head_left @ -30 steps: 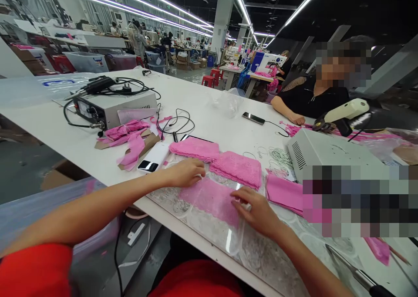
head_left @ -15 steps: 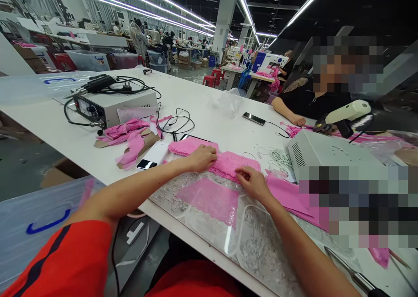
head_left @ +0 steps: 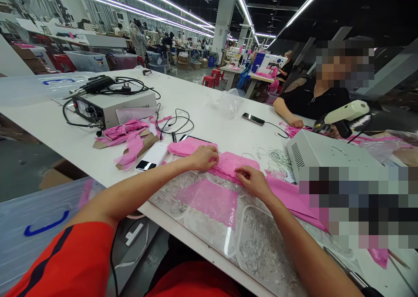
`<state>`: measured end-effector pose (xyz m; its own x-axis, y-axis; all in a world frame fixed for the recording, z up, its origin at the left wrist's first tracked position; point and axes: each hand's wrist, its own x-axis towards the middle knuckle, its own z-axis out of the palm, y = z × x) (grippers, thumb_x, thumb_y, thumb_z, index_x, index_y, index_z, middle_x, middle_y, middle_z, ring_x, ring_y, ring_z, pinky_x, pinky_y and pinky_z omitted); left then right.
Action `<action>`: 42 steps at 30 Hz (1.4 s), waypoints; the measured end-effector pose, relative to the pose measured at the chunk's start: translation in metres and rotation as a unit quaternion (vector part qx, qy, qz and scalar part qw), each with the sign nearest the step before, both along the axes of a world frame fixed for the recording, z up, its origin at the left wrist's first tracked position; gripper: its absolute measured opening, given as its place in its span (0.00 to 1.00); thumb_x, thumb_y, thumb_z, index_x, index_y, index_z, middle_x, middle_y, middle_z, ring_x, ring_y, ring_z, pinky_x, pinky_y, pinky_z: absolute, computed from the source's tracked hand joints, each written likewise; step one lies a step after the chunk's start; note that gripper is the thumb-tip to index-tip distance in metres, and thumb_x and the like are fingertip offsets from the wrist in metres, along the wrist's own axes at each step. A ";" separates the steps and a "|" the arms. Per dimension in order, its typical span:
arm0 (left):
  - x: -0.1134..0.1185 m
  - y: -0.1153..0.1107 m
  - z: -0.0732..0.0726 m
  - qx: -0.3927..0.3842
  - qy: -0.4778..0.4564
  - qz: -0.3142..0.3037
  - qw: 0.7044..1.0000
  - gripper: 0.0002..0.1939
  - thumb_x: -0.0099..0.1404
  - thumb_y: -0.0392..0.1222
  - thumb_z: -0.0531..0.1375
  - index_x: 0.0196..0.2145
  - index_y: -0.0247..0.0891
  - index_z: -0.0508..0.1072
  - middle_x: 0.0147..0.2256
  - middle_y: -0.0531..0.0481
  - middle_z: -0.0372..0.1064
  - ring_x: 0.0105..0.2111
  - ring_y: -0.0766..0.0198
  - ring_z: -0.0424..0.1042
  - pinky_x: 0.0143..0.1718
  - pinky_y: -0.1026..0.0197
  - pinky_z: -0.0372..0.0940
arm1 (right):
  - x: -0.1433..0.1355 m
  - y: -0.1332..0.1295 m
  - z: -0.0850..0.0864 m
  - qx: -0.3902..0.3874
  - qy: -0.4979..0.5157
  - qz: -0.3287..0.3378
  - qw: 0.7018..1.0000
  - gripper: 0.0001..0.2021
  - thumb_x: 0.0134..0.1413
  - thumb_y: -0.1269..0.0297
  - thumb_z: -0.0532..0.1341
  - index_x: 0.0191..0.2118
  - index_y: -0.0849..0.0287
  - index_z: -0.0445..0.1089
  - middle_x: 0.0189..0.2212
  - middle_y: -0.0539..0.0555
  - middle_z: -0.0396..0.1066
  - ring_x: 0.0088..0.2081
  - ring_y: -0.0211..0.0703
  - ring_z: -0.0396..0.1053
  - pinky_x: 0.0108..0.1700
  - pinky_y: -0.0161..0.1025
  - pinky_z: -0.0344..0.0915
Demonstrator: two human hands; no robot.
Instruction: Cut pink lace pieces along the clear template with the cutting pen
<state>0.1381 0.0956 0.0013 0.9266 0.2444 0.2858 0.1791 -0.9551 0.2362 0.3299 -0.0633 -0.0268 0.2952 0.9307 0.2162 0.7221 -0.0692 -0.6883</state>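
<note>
Head view, worktable. Lace stacks: two, pink, side by side on the near half of the table; the left stack lies by the phone, the right stack by the loose cords. Single lace piece: one, flat on a clear sheet at the table's near edge, just in front of the stacks. Pink fabric panel: one, right of the stacks. Lace scraps on card: one heap, far left. Phones: two, a white one near the left stack and a dark one further up the table. Control boxes: two, one at left with cables, one at right.

Left hand: fingers curled, resting on the left end of the right stack where the two stacks meet; touching, with no clear pinch visible. Right hand: fingers bent down onto the near edge of the right stack, thumb and forefinger nearly closed on the lace edge; whether a layer is actually gripped cannot be told.

Against half a second ago: both hands sit on the right stack much as before. A second ago they lay lower, on the single lace piece, which now lies untouched.

A co-worker's hand rests on the far side, well apart.
</note>
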 end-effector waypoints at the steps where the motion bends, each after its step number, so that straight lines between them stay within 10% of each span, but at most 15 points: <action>1: 0.001 0.000 0.001 -0.010 -0.009 0.001 1.000 0.07 0.61 0.33 0.57 0.30 0.38 0.75 0.39 0.49 0.72 0.42 0.61 0.70 0.42 0.61 0.61 | -0.001 0.001 0.002 0.006 -0.004 -0.001 1.000 0.13 0.48 0.58 0.57 0.34 0.58 0.74 0.27 0.53 0.74 0.26 0.39 0.68 0.31 0.39 0.66; 7: 0.010 -0.005 0.013 -0.047 -0.060 -0.005 0.997 0.05 0.59 0.33 0.59 0.28 0.38 0.75 0.42 0.49 0.72 0.42 0.62 0.71 0.44 0.62 0.64 | -0.033 0.018 0.021 0.067 -0.043 -0.015 0.997 0.20 0.43 0.58 0.65 0.45 0.56 0.72 0.38 0.55 0.73 0.33 0.42 0.68 0.36 0.40 0.65; 14: 0.016 -0.034 0.011 -0.065 -0.127 0.119 0.983 0.05 0.65 0.42 0.57 0.34 0.37 0.70 0.39 0.46 0.68 0.43 0.58 0.68 0.46 0.55 0.64 | -0.035 0.040 0.042 0.135 -0.018 -0.094 0.986 0.07 0.52 0.63 0.57 0.31 0.57 0.71 0.25 0.51 0.73 0.28 0.40 0.69 0.34 0.37 0.64; 20: 0.055 -0.083 -0.005 -0.076 -0.082 0.201 0.973 0.23 0.56 0.61 0.64 0.34 0.37 0.69 0.40 0.44 0.67 0.45 0.48 0.66 0.48 0.46 0.60 | -0.015 0.013 0.071 0.189 0.014 -0.176 0.966 0.10 0.53 0.57 0.57 0.34 0.58 0.68 0.21 0.49 0.72 0.23 0.40 0.70 0.32 0.37 0.66; 26: 0.104 -0.111 0.007 -0.052 -0.058 0.171 0.982 0.09 0.63 0.45 0.59 0.36 0.36 0.71 0.43 0.41 0.68 0.45 0.48 0.65 0.47 0.44 0.58 | 0.003 -0.047 0.092 0.230 -0.016 -0.275 0.933 0.14 0.53 0.53 0.57 0.37 0.59 0.68 0.22 0.53 0.74 0.24 0.41 0.72 0.31 0.36 0.67; 31: 0.087 -0.130 0.006 -0.006 -0.030 0.029 0.999 0.04 0.59 0.37 0.58 0.33 0.36 0.72 0.41 0.42 0.69 0.44 0.51 0.65 0.54 0.43 0.53 | 0.009 -0.132 0.061 0.161 -0.118 -0.367 0.908 0.14 0.54 0.54 0.56 0.39 0.59 0.69 0.20 0.51 0.73 0.22 0.42 0.71 0.30 0.37 0.64; 35: 0.053 -0.148 -0.007 0.018 0.015 -0.101 0.995 0.03 0.54 0.34 0.58 0.29 0.37 0.71 0.38 0.45 0.70 0.41 0.55 0.67 0.57 0.45 0.52 | -0.003 -0.192 0.014 0.021 -0.202 -0.316 0.927 0.13 0.54 0.60 0.52 0.40 0.58 0.69 0.21 0.51 0.73 0.21 0.44 0.70 0.27 0.38 0.60; 42: 0.028 -0.154 -0.011 -0.030 0.056 -0.213 0.975 0.10 0.55 0.33 0.56 0.37 0.37 0.71 0.44 0.45 0.71 0.43 0.58 0.69 0.59 0.47 0.52 | -0.012 -0.235 -0.013 -0.050 -0.235 -0.316 0.918 0.13 0.54 0.63 0.51 0.40 0.57 0.69 0.21 0.51 0.72 0.20 0.45 0.70 0.25 0.39 0.58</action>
<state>0.1665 -0.0585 -0.0096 0.9723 -0.1557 0.1743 -0.2024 -0.9338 0.2952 0.3181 -0.2983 -0.0395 0.6785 0.6283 0.3806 0.7319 -0.6220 -0.2781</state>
